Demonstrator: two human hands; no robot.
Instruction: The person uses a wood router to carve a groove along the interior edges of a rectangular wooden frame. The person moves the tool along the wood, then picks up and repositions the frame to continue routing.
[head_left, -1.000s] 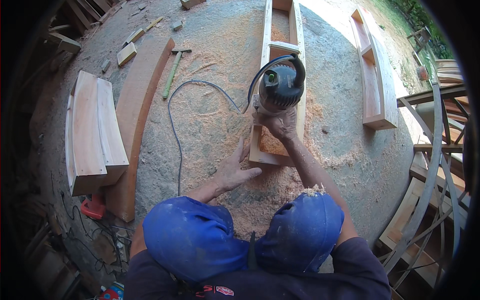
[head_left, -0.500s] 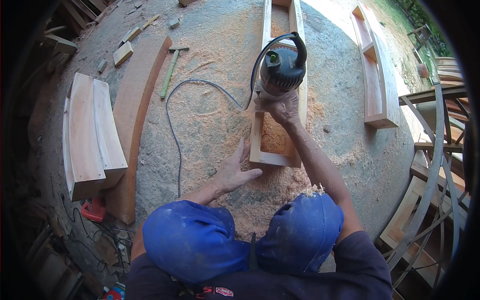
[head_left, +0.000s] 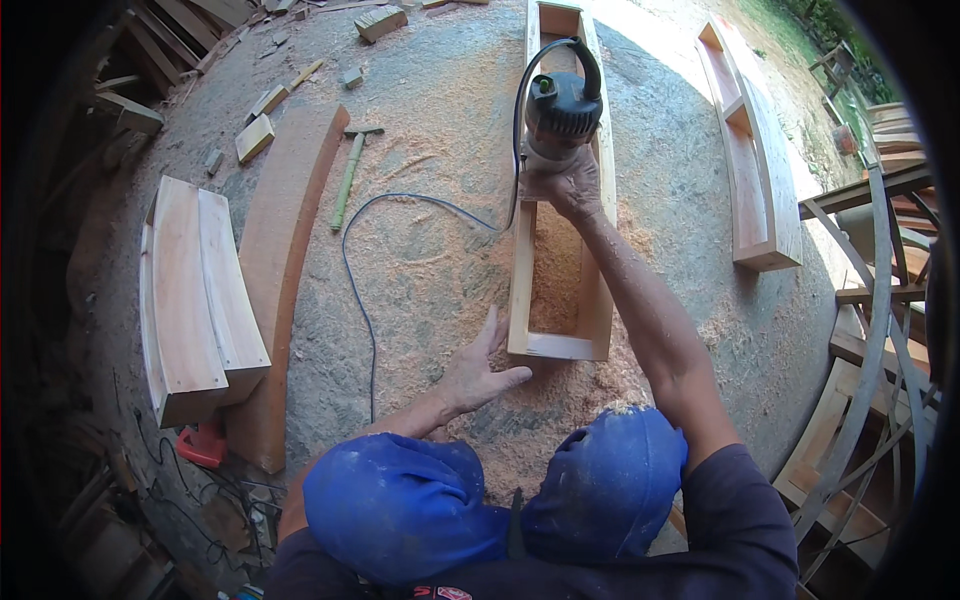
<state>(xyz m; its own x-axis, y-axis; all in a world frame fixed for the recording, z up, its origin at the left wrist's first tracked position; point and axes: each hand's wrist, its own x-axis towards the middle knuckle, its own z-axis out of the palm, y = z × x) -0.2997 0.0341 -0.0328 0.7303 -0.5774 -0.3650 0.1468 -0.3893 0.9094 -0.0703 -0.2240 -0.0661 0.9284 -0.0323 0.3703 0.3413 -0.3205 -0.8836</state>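
Gripping router (head_left: 562,110) along frame (head_left: 522,270) edge

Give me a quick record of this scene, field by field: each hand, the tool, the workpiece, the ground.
right hand: right hand grips the router at its base
left hand: left hand open, flat on the ground by the frame's near corner
tool: router on the frame, cord trailing left
workpiece: long open wooden frame, sawdust inside
ground: stone, covered in sawdust
nearby: hammer, curved plank, second frame
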